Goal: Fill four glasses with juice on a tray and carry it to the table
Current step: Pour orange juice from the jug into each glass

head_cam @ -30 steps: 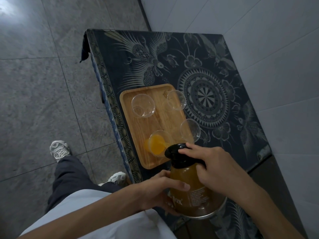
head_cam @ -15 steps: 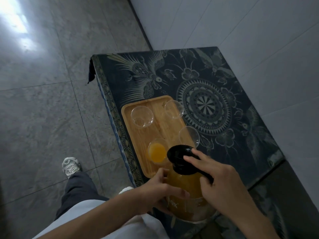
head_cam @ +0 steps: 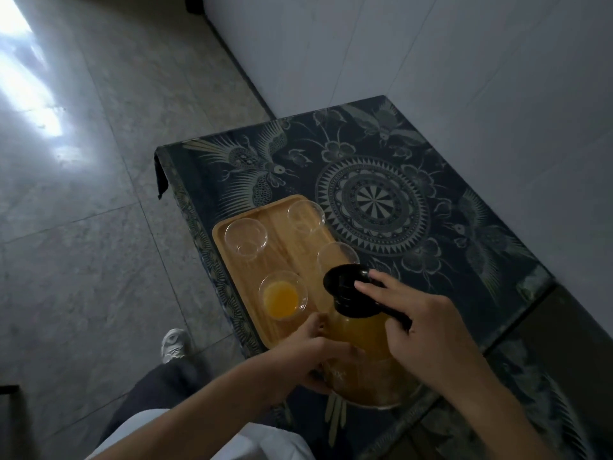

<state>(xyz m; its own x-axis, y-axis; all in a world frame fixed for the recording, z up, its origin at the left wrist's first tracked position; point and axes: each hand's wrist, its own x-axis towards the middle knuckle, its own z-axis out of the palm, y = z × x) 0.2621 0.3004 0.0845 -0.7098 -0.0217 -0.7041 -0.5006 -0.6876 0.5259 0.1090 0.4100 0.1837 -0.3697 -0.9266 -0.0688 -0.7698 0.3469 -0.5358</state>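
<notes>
Against the frame one second back, we note the glass jug of orange juice (head_cam: 361, 343) now stands upright; earlier it was tipped toward the near-left glass. Its black lid (head_cam: 345, 280) faces up more squarely. The view has also swung, so the worktop (head_cam: 464, 180) with its dark patterned cloth sits lower and further right in frame, and more grey tiled floor (head_cam: 99, 194) shows. The glasses have kept their places on the tray.

Left hand (head_cam: 311, 356): fingers curled round the jug's left flank, thumb up near the shoulder of the glass. Right hand (head_cam: 428, 333): fingers wrapped on the black handle (head_cam: 396, 317), with two fingers stretched forward and lying on the lid.

The jug is amber-orange through its wall, near full, with a pale printed mark low on the left side, partly hidden by the left hand. It sits at the near edge of the worktop, just beside the near-right corner of the rectangular wooden tray (head_cam: 285, 257).

The tray lies along the worktop's left edge. On it are four small clear glasses: the near-left glass (head_cam: 282, 295) holds a shallow pool of orange juice; the far-left glass (head_cam: 246, 238), the far-right glass (head_cam: 306, 216) and the near-right glass (head_cam: 336, 258) look dry. The lid overlaps the near-right glass in our view.
</notes>
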